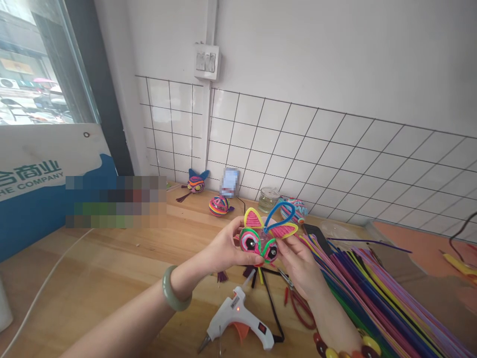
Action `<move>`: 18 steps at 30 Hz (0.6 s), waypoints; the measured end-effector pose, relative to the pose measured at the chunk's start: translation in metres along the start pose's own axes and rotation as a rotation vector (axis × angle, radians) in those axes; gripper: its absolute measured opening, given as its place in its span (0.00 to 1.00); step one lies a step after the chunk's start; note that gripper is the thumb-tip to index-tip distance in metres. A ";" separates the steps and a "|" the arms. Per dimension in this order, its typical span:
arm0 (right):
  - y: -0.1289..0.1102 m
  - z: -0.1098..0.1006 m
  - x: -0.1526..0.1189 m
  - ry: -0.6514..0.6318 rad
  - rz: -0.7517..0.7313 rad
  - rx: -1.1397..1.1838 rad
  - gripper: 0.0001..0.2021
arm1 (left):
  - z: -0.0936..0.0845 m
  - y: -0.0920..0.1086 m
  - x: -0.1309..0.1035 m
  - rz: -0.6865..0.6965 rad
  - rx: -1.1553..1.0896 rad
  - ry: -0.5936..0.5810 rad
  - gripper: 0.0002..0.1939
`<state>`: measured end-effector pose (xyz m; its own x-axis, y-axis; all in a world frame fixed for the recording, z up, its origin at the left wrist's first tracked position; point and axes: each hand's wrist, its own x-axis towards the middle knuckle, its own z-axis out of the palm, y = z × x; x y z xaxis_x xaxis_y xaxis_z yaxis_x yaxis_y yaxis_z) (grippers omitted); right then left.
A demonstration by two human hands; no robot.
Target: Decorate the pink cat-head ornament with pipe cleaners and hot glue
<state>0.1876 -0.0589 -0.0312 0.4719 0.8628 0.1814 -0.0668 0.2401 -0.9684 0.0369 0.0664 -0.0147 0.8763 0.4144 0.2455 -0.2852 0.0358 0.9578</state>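
In the head view, holding a round face ornament (262,247) up above the wooden table (149,258). Showing black-and-white eyes (252,244) ringed in pink and green, yellow-edged pink ears (254,220) and a blue loop (286,204) on top. Facing the camera, ears upward, with eye line slanting down rightward; too round for a clear long axis. Clamped by left hand (229,248), with thumb across the lower front; pinched at the right side by right hand (300,263). Backed by a clear jar (268,201), with pale contents too blurred to name.
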 end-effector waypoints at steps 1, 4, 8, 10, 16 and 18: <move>0.001 -0.001 0.000 0.000 -0.001 -0.003 0.14 | 0.000 0.000 0.000 0.007 0.001 0.001 0.36; 0.002 -0.002 0.001 0.005 -0.003 -0.027 0.15 | 0.000 0.001 -0.001 0.019 0.017 0.002 0.35; 0.002 -0.002 0.001 0.004 -0.003 -0.044 0.16 | -0.002 -0.001 -0.001 0.035 0.053 0.004 0.34; 0.001 -0.002 0.001 -0.011 0.002 -0.046 0.17 | -0.003 -0.003 0.000 0.045 0.060 0.000 0.34; -0.009 -0.011 0.003 0.025 0.010 -0.054 0.20 | -0.012 0.001 0.003 0.064 0.052 0.018 0.31; -0.014 -0.020 0.005 0.120 -0.005 -0.065 0.21 | -0.019 0.005 0.004 0.095 0.091 0.065 0.31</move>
<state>0.2085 -0.0664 -0.0203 0.5741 0.8013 0.1683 -0.0090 0.2117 -0.9773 0.0317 0.0856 -0.0113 0.8194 0.4702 0.3279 -0.3263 -0.0879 0.9412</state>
